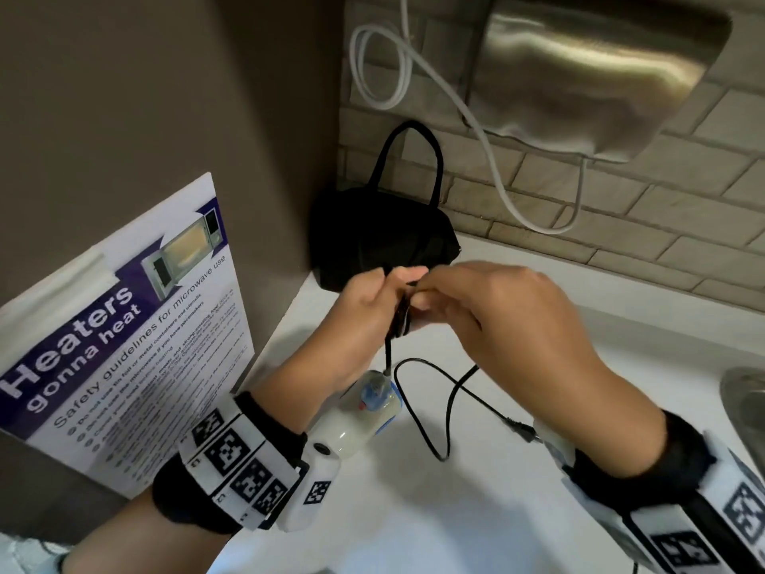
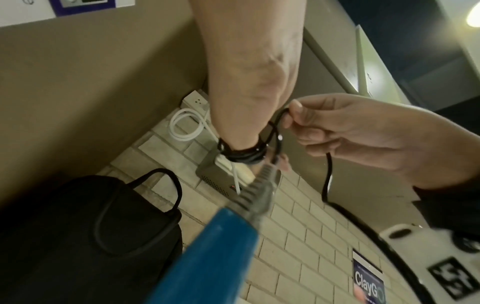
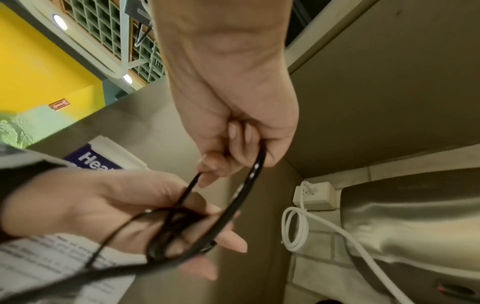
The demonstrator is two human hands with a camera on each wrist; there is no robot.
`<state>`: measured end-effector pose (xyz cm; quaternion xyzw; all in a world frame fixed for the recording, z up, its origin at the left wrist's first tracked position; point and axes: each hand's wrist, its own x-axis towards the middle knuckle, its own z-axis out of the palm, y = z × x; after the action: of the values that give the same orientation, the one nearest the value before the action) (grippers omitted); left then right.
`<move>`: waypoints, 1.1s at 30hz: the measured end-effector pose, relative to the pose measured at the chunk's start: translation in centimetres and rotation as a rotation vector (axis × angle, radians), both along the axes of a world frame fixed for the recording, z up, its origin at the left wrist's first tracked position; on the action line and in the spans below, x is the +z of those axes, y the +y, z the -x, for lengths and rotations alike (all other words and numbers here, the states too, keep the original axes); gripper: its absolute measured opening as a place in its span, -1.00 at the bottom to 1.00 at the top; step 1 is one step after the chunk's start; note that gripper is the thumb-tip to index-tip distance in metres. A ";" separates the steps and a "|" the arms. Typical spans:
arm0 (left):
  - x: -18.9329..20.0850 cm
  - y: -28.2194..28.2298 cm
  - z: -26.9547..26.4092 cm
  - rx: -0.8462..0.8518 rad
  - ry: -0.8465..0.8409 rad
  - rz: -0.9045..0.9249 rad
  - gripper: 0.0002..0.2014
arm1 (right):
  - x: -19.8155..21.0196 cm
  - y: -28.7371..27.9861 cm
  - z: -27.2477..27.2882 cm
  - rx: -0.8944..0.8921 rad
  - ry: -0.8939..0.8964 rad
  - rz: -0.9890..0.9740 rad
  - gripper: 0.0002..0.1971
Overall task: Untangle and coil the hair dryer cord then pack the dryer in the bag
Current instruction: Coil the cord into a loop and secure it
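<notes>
I see my left hand [image 1: 364, 308] up above the white tabletop [image 1: 414, 511], with its fingers curled around a small bundle of black cord [image 1: 418, 408] loops. In the left wrist view the loops [image 2: 244, 154] sit wrapped around the fingers like rings. My right hand [image 1: 496, 312] is just beside the left one, and the two touch at the fingertips. It pinches one loop of the cord between thumb and fingers, and the right wrist view shows that loop [image 3: 249, 185] running from the pinch down to the bundle in the left hand. The hair dryer [image 1: 364, 416] hangs below my left hand by its cord. It is white and blue, and I cannot tell if it touches the tabletop. More cord drops from my hands, bends in a loose curve on the tabletop and ends at the plug [image 1: 523, 430], which lies near my right wrist. The black bag [image 1: 381, 238] stands in the corner at the back, behind my hands, with its handle up. I cannot tell if it is open. A poster [image 1: 124, 325] about heaters leans on the wall to the left. A shiny metal hand dryer [image 1: 588, 80] is on the brick wall, and a white cable [image 1: 385, 68] hangs beside it. The edge of a sink [image 1: 745, 399] shows on the right.
</notes>
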<state>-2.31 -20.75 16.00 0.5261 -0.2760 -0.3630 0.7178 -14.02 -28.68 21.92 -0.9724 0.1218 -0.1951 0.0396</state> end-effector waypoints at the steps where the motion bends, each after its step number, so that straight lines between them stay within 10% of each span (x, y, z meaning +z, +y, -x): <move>1: 0.2 0.2 0.2 -0.060 0.000 0.001 -0.67 | 0.2 -0.5 -0.5 -0.010 -0.031 0.023 -0.69; 10: 0.1 1.7 0.1 -0.372 0.130 0.063 -0.55 | -3.8 -6.0 -3.9 -0.015 -0.083 -0.362 -0.76; 21: -1.2 1.9 -1.9 -0.591 0.395 0.221 -0.63 | -4.9 -4.3 -2.6 0.171 0.070 -1.533 -0.67; 33: -2.8 2.1 -3.0 -0.450 0.220 0.077 -0.67 | -4.1 -4.2 -1.9 0.135 0.245 -1.791 -0.67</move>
<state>0.71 -18.68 13.22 0.3808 -0.3199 -0.5580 0.6643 -12.16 -32.85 17.82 -0.5968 0.1739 0.0803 0.7792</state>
